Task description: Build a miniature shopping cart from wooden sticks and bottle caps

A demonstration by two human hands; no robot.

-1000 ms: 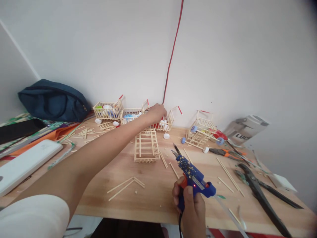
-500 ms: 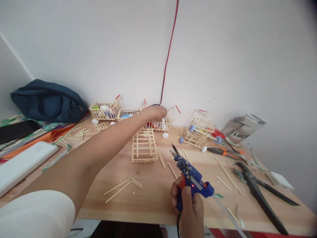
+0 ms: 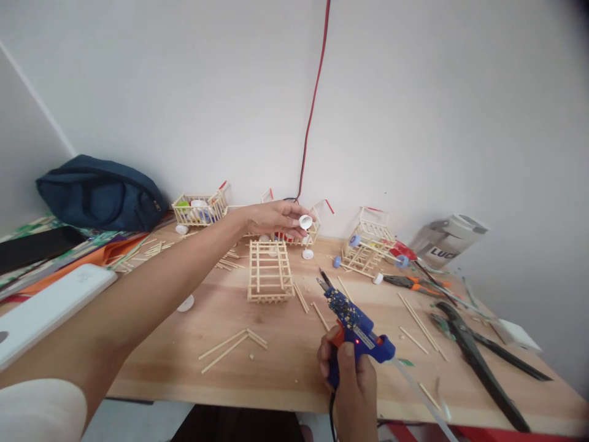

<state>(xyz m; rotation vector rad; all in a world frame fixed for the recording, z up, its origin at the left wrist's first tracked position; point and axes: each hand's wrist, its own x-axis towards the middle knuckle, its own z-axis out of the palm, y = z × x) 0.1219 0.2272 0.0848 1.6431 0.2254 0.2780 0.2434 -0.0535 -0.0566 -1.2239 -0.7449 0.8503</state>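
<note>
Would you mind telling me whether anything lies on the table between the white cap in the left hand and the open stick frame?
Nothing visible does. The left hand holds the small white round cap just beyond the wooden stick frame; the blue glue gun in the right hand lies off to the side.

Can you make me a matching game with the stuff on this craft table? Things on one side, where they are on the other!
Things:
1. white bottle cap
2. blue glue gun
3. dark blue bag
4. black pliers

Places:
A. far left, against the wall
B. pinched in the left hand
C. lying at the table's right end
D. gripped in the right hand

Pairs: 1-B, 2-D, 3-A, 4-C
</note>
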